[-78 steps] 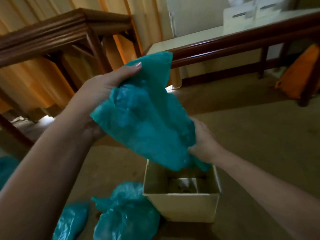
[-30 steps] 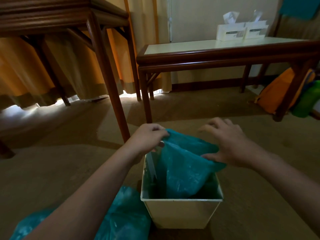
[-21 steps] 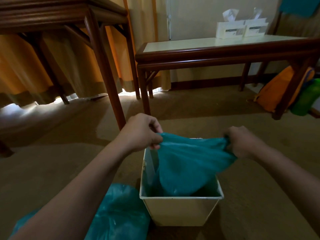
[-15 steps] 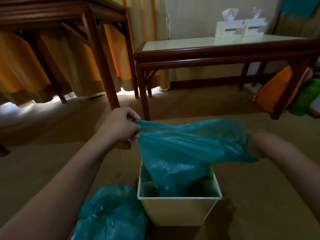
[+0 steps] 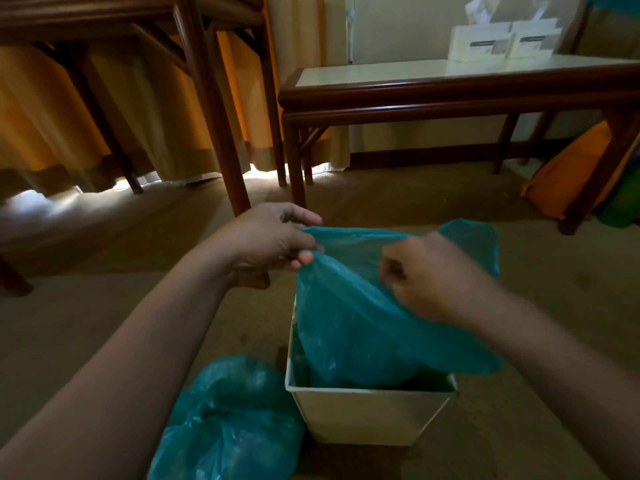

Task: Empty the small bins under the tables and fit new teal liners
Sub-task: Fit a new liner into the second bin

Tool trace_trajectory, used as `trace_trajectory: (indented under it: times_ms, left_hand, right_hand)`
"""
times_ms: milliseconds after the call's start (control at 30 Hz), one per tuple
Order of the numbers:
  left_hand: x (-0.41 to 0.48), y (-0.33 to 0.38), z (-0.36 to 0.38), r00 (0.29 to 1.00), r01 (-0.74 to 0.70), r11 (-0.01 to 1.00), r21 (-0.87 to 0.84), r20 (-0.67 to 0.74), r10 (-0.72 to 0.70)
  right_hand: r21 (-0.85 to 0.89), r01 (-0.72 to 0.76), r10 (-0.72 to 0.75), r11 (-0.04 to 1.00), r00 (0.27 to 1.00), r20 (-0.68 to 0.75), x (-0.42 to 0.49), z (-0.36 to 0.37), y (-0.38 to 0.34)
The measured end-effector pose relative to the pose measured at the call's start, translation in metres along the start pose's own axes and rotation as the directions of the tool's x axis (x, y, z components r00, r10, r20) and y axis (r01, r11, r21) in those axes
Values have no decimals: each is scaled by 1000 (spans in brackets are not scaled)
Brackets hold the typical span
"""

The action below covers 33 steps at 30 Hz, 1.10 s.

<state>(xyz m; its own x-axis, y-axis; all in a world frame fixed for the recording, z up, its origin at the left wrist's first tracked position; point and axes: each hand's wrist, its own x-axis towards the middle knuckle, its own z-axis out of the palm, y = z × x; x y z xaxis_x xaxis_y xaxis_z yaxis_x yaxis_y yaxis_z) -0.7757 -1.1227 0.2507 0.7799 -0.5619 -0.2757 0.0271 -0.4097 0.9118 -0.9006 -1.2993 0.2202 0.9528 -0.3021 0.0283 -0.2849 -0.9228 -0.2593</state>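
Note:
A small square cream bin (image 5: 367, 415) stands on the carpet in front of me. A teal liner (image 5: 349, 327) hangs with its lower part inside the bin and its mouth held above the rim. My left hand (image 5: 268, 242) pinches the liner's top edge at the left between thumb and fingers. My right hand (image 5: 433, 277) grips the liner's near side at the right, fingers curled into the plastic. The bin's far rim is hidden behind the liner.
A filled teal bag (image 5: 228, 420) lies on the floor left of the bin. Dark wooden table legs (image 5: 214, 109) stand just beyond my left hand. A low side table (image 5: 450, 95) holds tissue boxes (image 5: 498, 41). An orange bag (image 5: 568, 174) leans at the right.
My right hand has come in from the far right edge of the liner to its near side. My left hand has shifted right and stays pinched on the top edge. The liner's mouth is narrower.

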Motion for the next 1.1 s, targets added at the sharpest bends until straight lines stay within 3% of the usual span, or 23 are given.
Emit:
trace_trajectory:
  times_ms: [67, 100, 167, 233, 267, 333, 400, 467, 533, 567, 600, 733, 833, 900, 967, 1033, 1100]
  left_hand:
    - [2, -4, -8, 996, 59, 987, 151, -77, -48]
    - [3, -6, -12, 981, 91, 940, 329, -190, -29]
    - [2, -8, -11, 898, 247, 684, 687, -428, 105]
    - [1, -1, 8, 805, 284, 501, 817, -487, 338]
    - [2, 5, 23, 781, 189, 473, 860, -424, 458]
    - [1, 18, 58, 750, -164, 398, 902, -148, 644]
    - [6, 19, 85, 743, -476, 352, 806, 154, 651]
    - [26, -1, 93, 788, -490, 306, 817, 264, 556]
    - [49, -32, 86, 856, -326, 129, 937, 235, 461]
    - [59, -48, 79, 884, -268, 87, 960, 209, 417]
    - [67, -62, 73, 910, -239, 99, 966, 187, 370]
    - [88, -101, 51, 980, -143, 300, 943, 92, 178]
    - [100, -118, 46, 990, -91, 511, 855, 24, 136]
    - [104, -120, 43, 992, -68, 742, 667, -37, 124]
    - [107, -123, 36, 996, 41, 897, 441, -86, -3]
    - [105, -134, 28, 981, 188, 937, 294, -15, -193]
    - [92, -146, 21, 909, 308, 925, 224, 219, -356]
  right_hand:
    - [-146, -192, 209, 970, 972, 107, 9, 22, 17]
    - [-223, -255, 299, 941, 935, 193, 11, 29, 24]
    - [-277, -267, 352, 923, 877, 327, 11, 39, 35]
    - [-282, -244, 334, 928, 881, 336, 13, 44, 33]
    - [-281, -216, 302, 935, 900, 314, 14, 46, 30]
    - [-282, -145, 224, 949, 935, 276, 17, 50, 25]
    - [-243, -71, 133, 967, 960, 248, 20, 52, 25]
    - [-236, 40, 10, 971, 979, 205, 23, 56, 32]
    - [-368, 173, -156, 914, 985, 76, 31, 67, 45]
    - [-392, 202, -199, 898, 979, 50, 35, 73, 52]
    - [-359, 212, -208, 909, 977, 50, 38, 78, 58]
    - [17, 107, -108, 994, 990, 95, 51, 98, 81]
    - [311, -39, -2, 949, 991, 131, 60, 104, 86]
    - [520, -141, 75, 843, 986, 147, 66, 105, 88]
    - [652, -254, 165, 714, 967, 196, 70, 106, 90]
    - [721, -391, 225, 573, 920, 321, 72, 110, 96]
    - [755, -508, 229, 414, 861, 454, 66, 114, 100]
